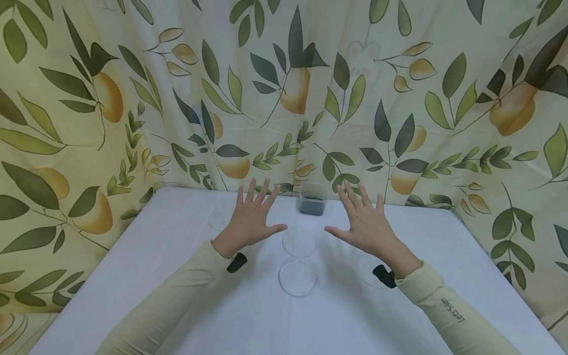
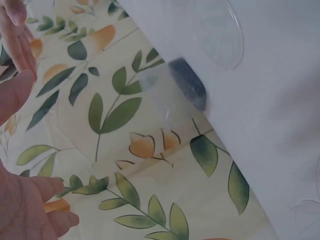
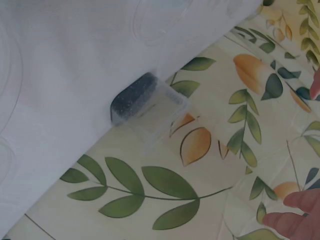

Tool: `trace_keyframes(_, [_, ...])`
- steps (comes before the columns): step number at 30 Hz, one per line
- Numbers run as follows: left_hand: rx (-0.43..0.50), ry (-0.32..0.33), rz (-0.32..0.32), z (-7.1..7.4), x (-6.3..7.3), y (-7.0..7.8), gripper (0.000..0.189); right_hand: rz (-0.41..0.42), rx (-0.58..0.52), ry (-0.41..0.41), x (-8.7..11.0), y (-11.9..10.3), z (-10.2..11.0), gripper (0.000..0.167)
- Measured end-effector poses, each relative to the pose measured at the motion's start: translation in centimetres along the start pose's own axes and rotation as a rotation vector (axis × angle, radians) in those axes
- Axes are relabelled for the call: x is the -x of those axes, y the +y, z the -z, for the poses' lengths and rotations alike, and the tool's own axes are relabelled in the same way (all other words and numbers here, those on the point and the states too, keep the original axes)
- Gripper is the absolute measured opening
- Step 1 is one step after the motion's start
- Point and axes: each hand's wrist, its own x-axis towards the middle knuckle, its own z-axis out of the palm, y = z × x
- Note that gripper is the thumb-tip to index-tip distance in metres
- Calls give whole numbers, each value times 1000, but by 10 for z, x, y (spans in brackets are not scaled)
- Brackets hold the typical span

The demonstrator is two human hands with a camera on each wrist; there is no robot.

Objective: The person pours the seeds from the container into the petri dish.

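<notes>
Both hands are held up over the table with fingers spread, and neither holds anything. My left hand is left of centre, overlapping a clear round dish in the head view. On the other side, my right hand has its thumb pointing inward; another clear dish lies below its wrist. Between the hands, at the back, stands a clear container with dark contents in its lower part. Two more transparent round dishes, one farther and one nearer, lie in line in front of it.
A white-covered table spreads under the hands. Behind it hangs a curtain printed with leaves and fruit, close to the table's back edge and the container. Black straps are on the wrists.
</notes>
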Motion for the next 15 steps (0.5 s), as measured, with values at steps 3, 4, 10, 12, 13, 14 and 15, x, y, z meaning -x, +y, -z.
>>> trace_keyframes(3, [-2,-1,-3,-1,0,0,95,1,2,2,1,1,-1,101])
trace_keyframes(4, [-2,-2,-5,-1,1,0,95,2,5,1,1,1,-1,101])
trace_keyframes(10, [4,-6,-17,-6,3,-1,95,3,12,3,2,2,-1,102])
trace_keyframes(12, [7,-5,-19,-8,3,-1,95,6,16,7,2,3,-2,102])
trace_keyframes(13, [13,-5,-20,-9,3,-1,95,9,17,10,2,3,-2,102])
trace_keyframes(14, [13,-1,-24,-10,4,-1,95,13,17,13,2,3,-3,103])
trace_keyframes(15, [12,0,-25,-11,4,-1,95,17,16,18,2,4,-4,103])
